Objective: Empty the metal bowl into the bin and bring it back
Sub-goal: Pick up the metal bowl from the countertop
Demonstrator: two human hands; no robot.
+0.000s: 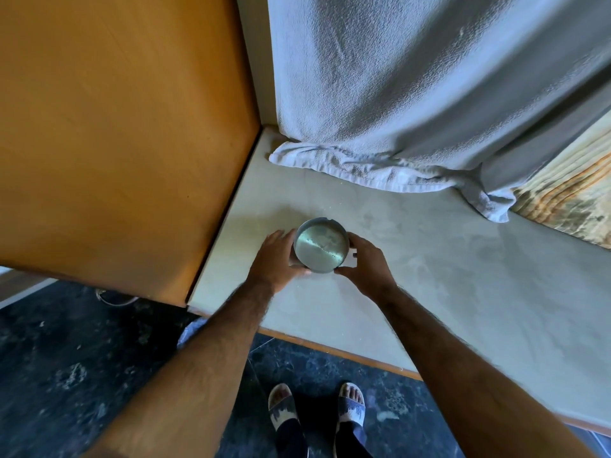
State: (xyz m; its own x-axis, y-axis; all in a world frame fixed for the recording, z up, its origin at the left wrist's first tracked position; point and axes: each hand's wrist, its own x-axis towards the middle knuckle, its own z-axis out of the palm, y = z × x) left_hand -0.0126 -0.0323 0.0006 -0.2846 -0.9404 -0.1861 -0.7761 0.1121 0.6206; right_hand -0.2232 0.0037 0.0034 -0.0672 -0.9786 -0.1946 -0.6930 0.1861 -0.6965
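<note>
A small round metal bowl (320, 245) with a notched rim is at the middle of the pale counter (429, 276), held between both hands. My left hand (276, 261) cups its left side and my right hand (365, 264) grips its right side. A thin line of pale residue crosses the bowl's shiny bottom. Whether the bowl rests on the counter or is just above it cannot be told. No bin is in view.
An orange wooden panel (125, 143) walls the counter's left side. A white towel (396, 94) hangs at the back and bunches on the counter. A patterned surface (572, 206) is at the right. Below the counter edge are a dark floor and my sandalled feet (317, 414).
</note>
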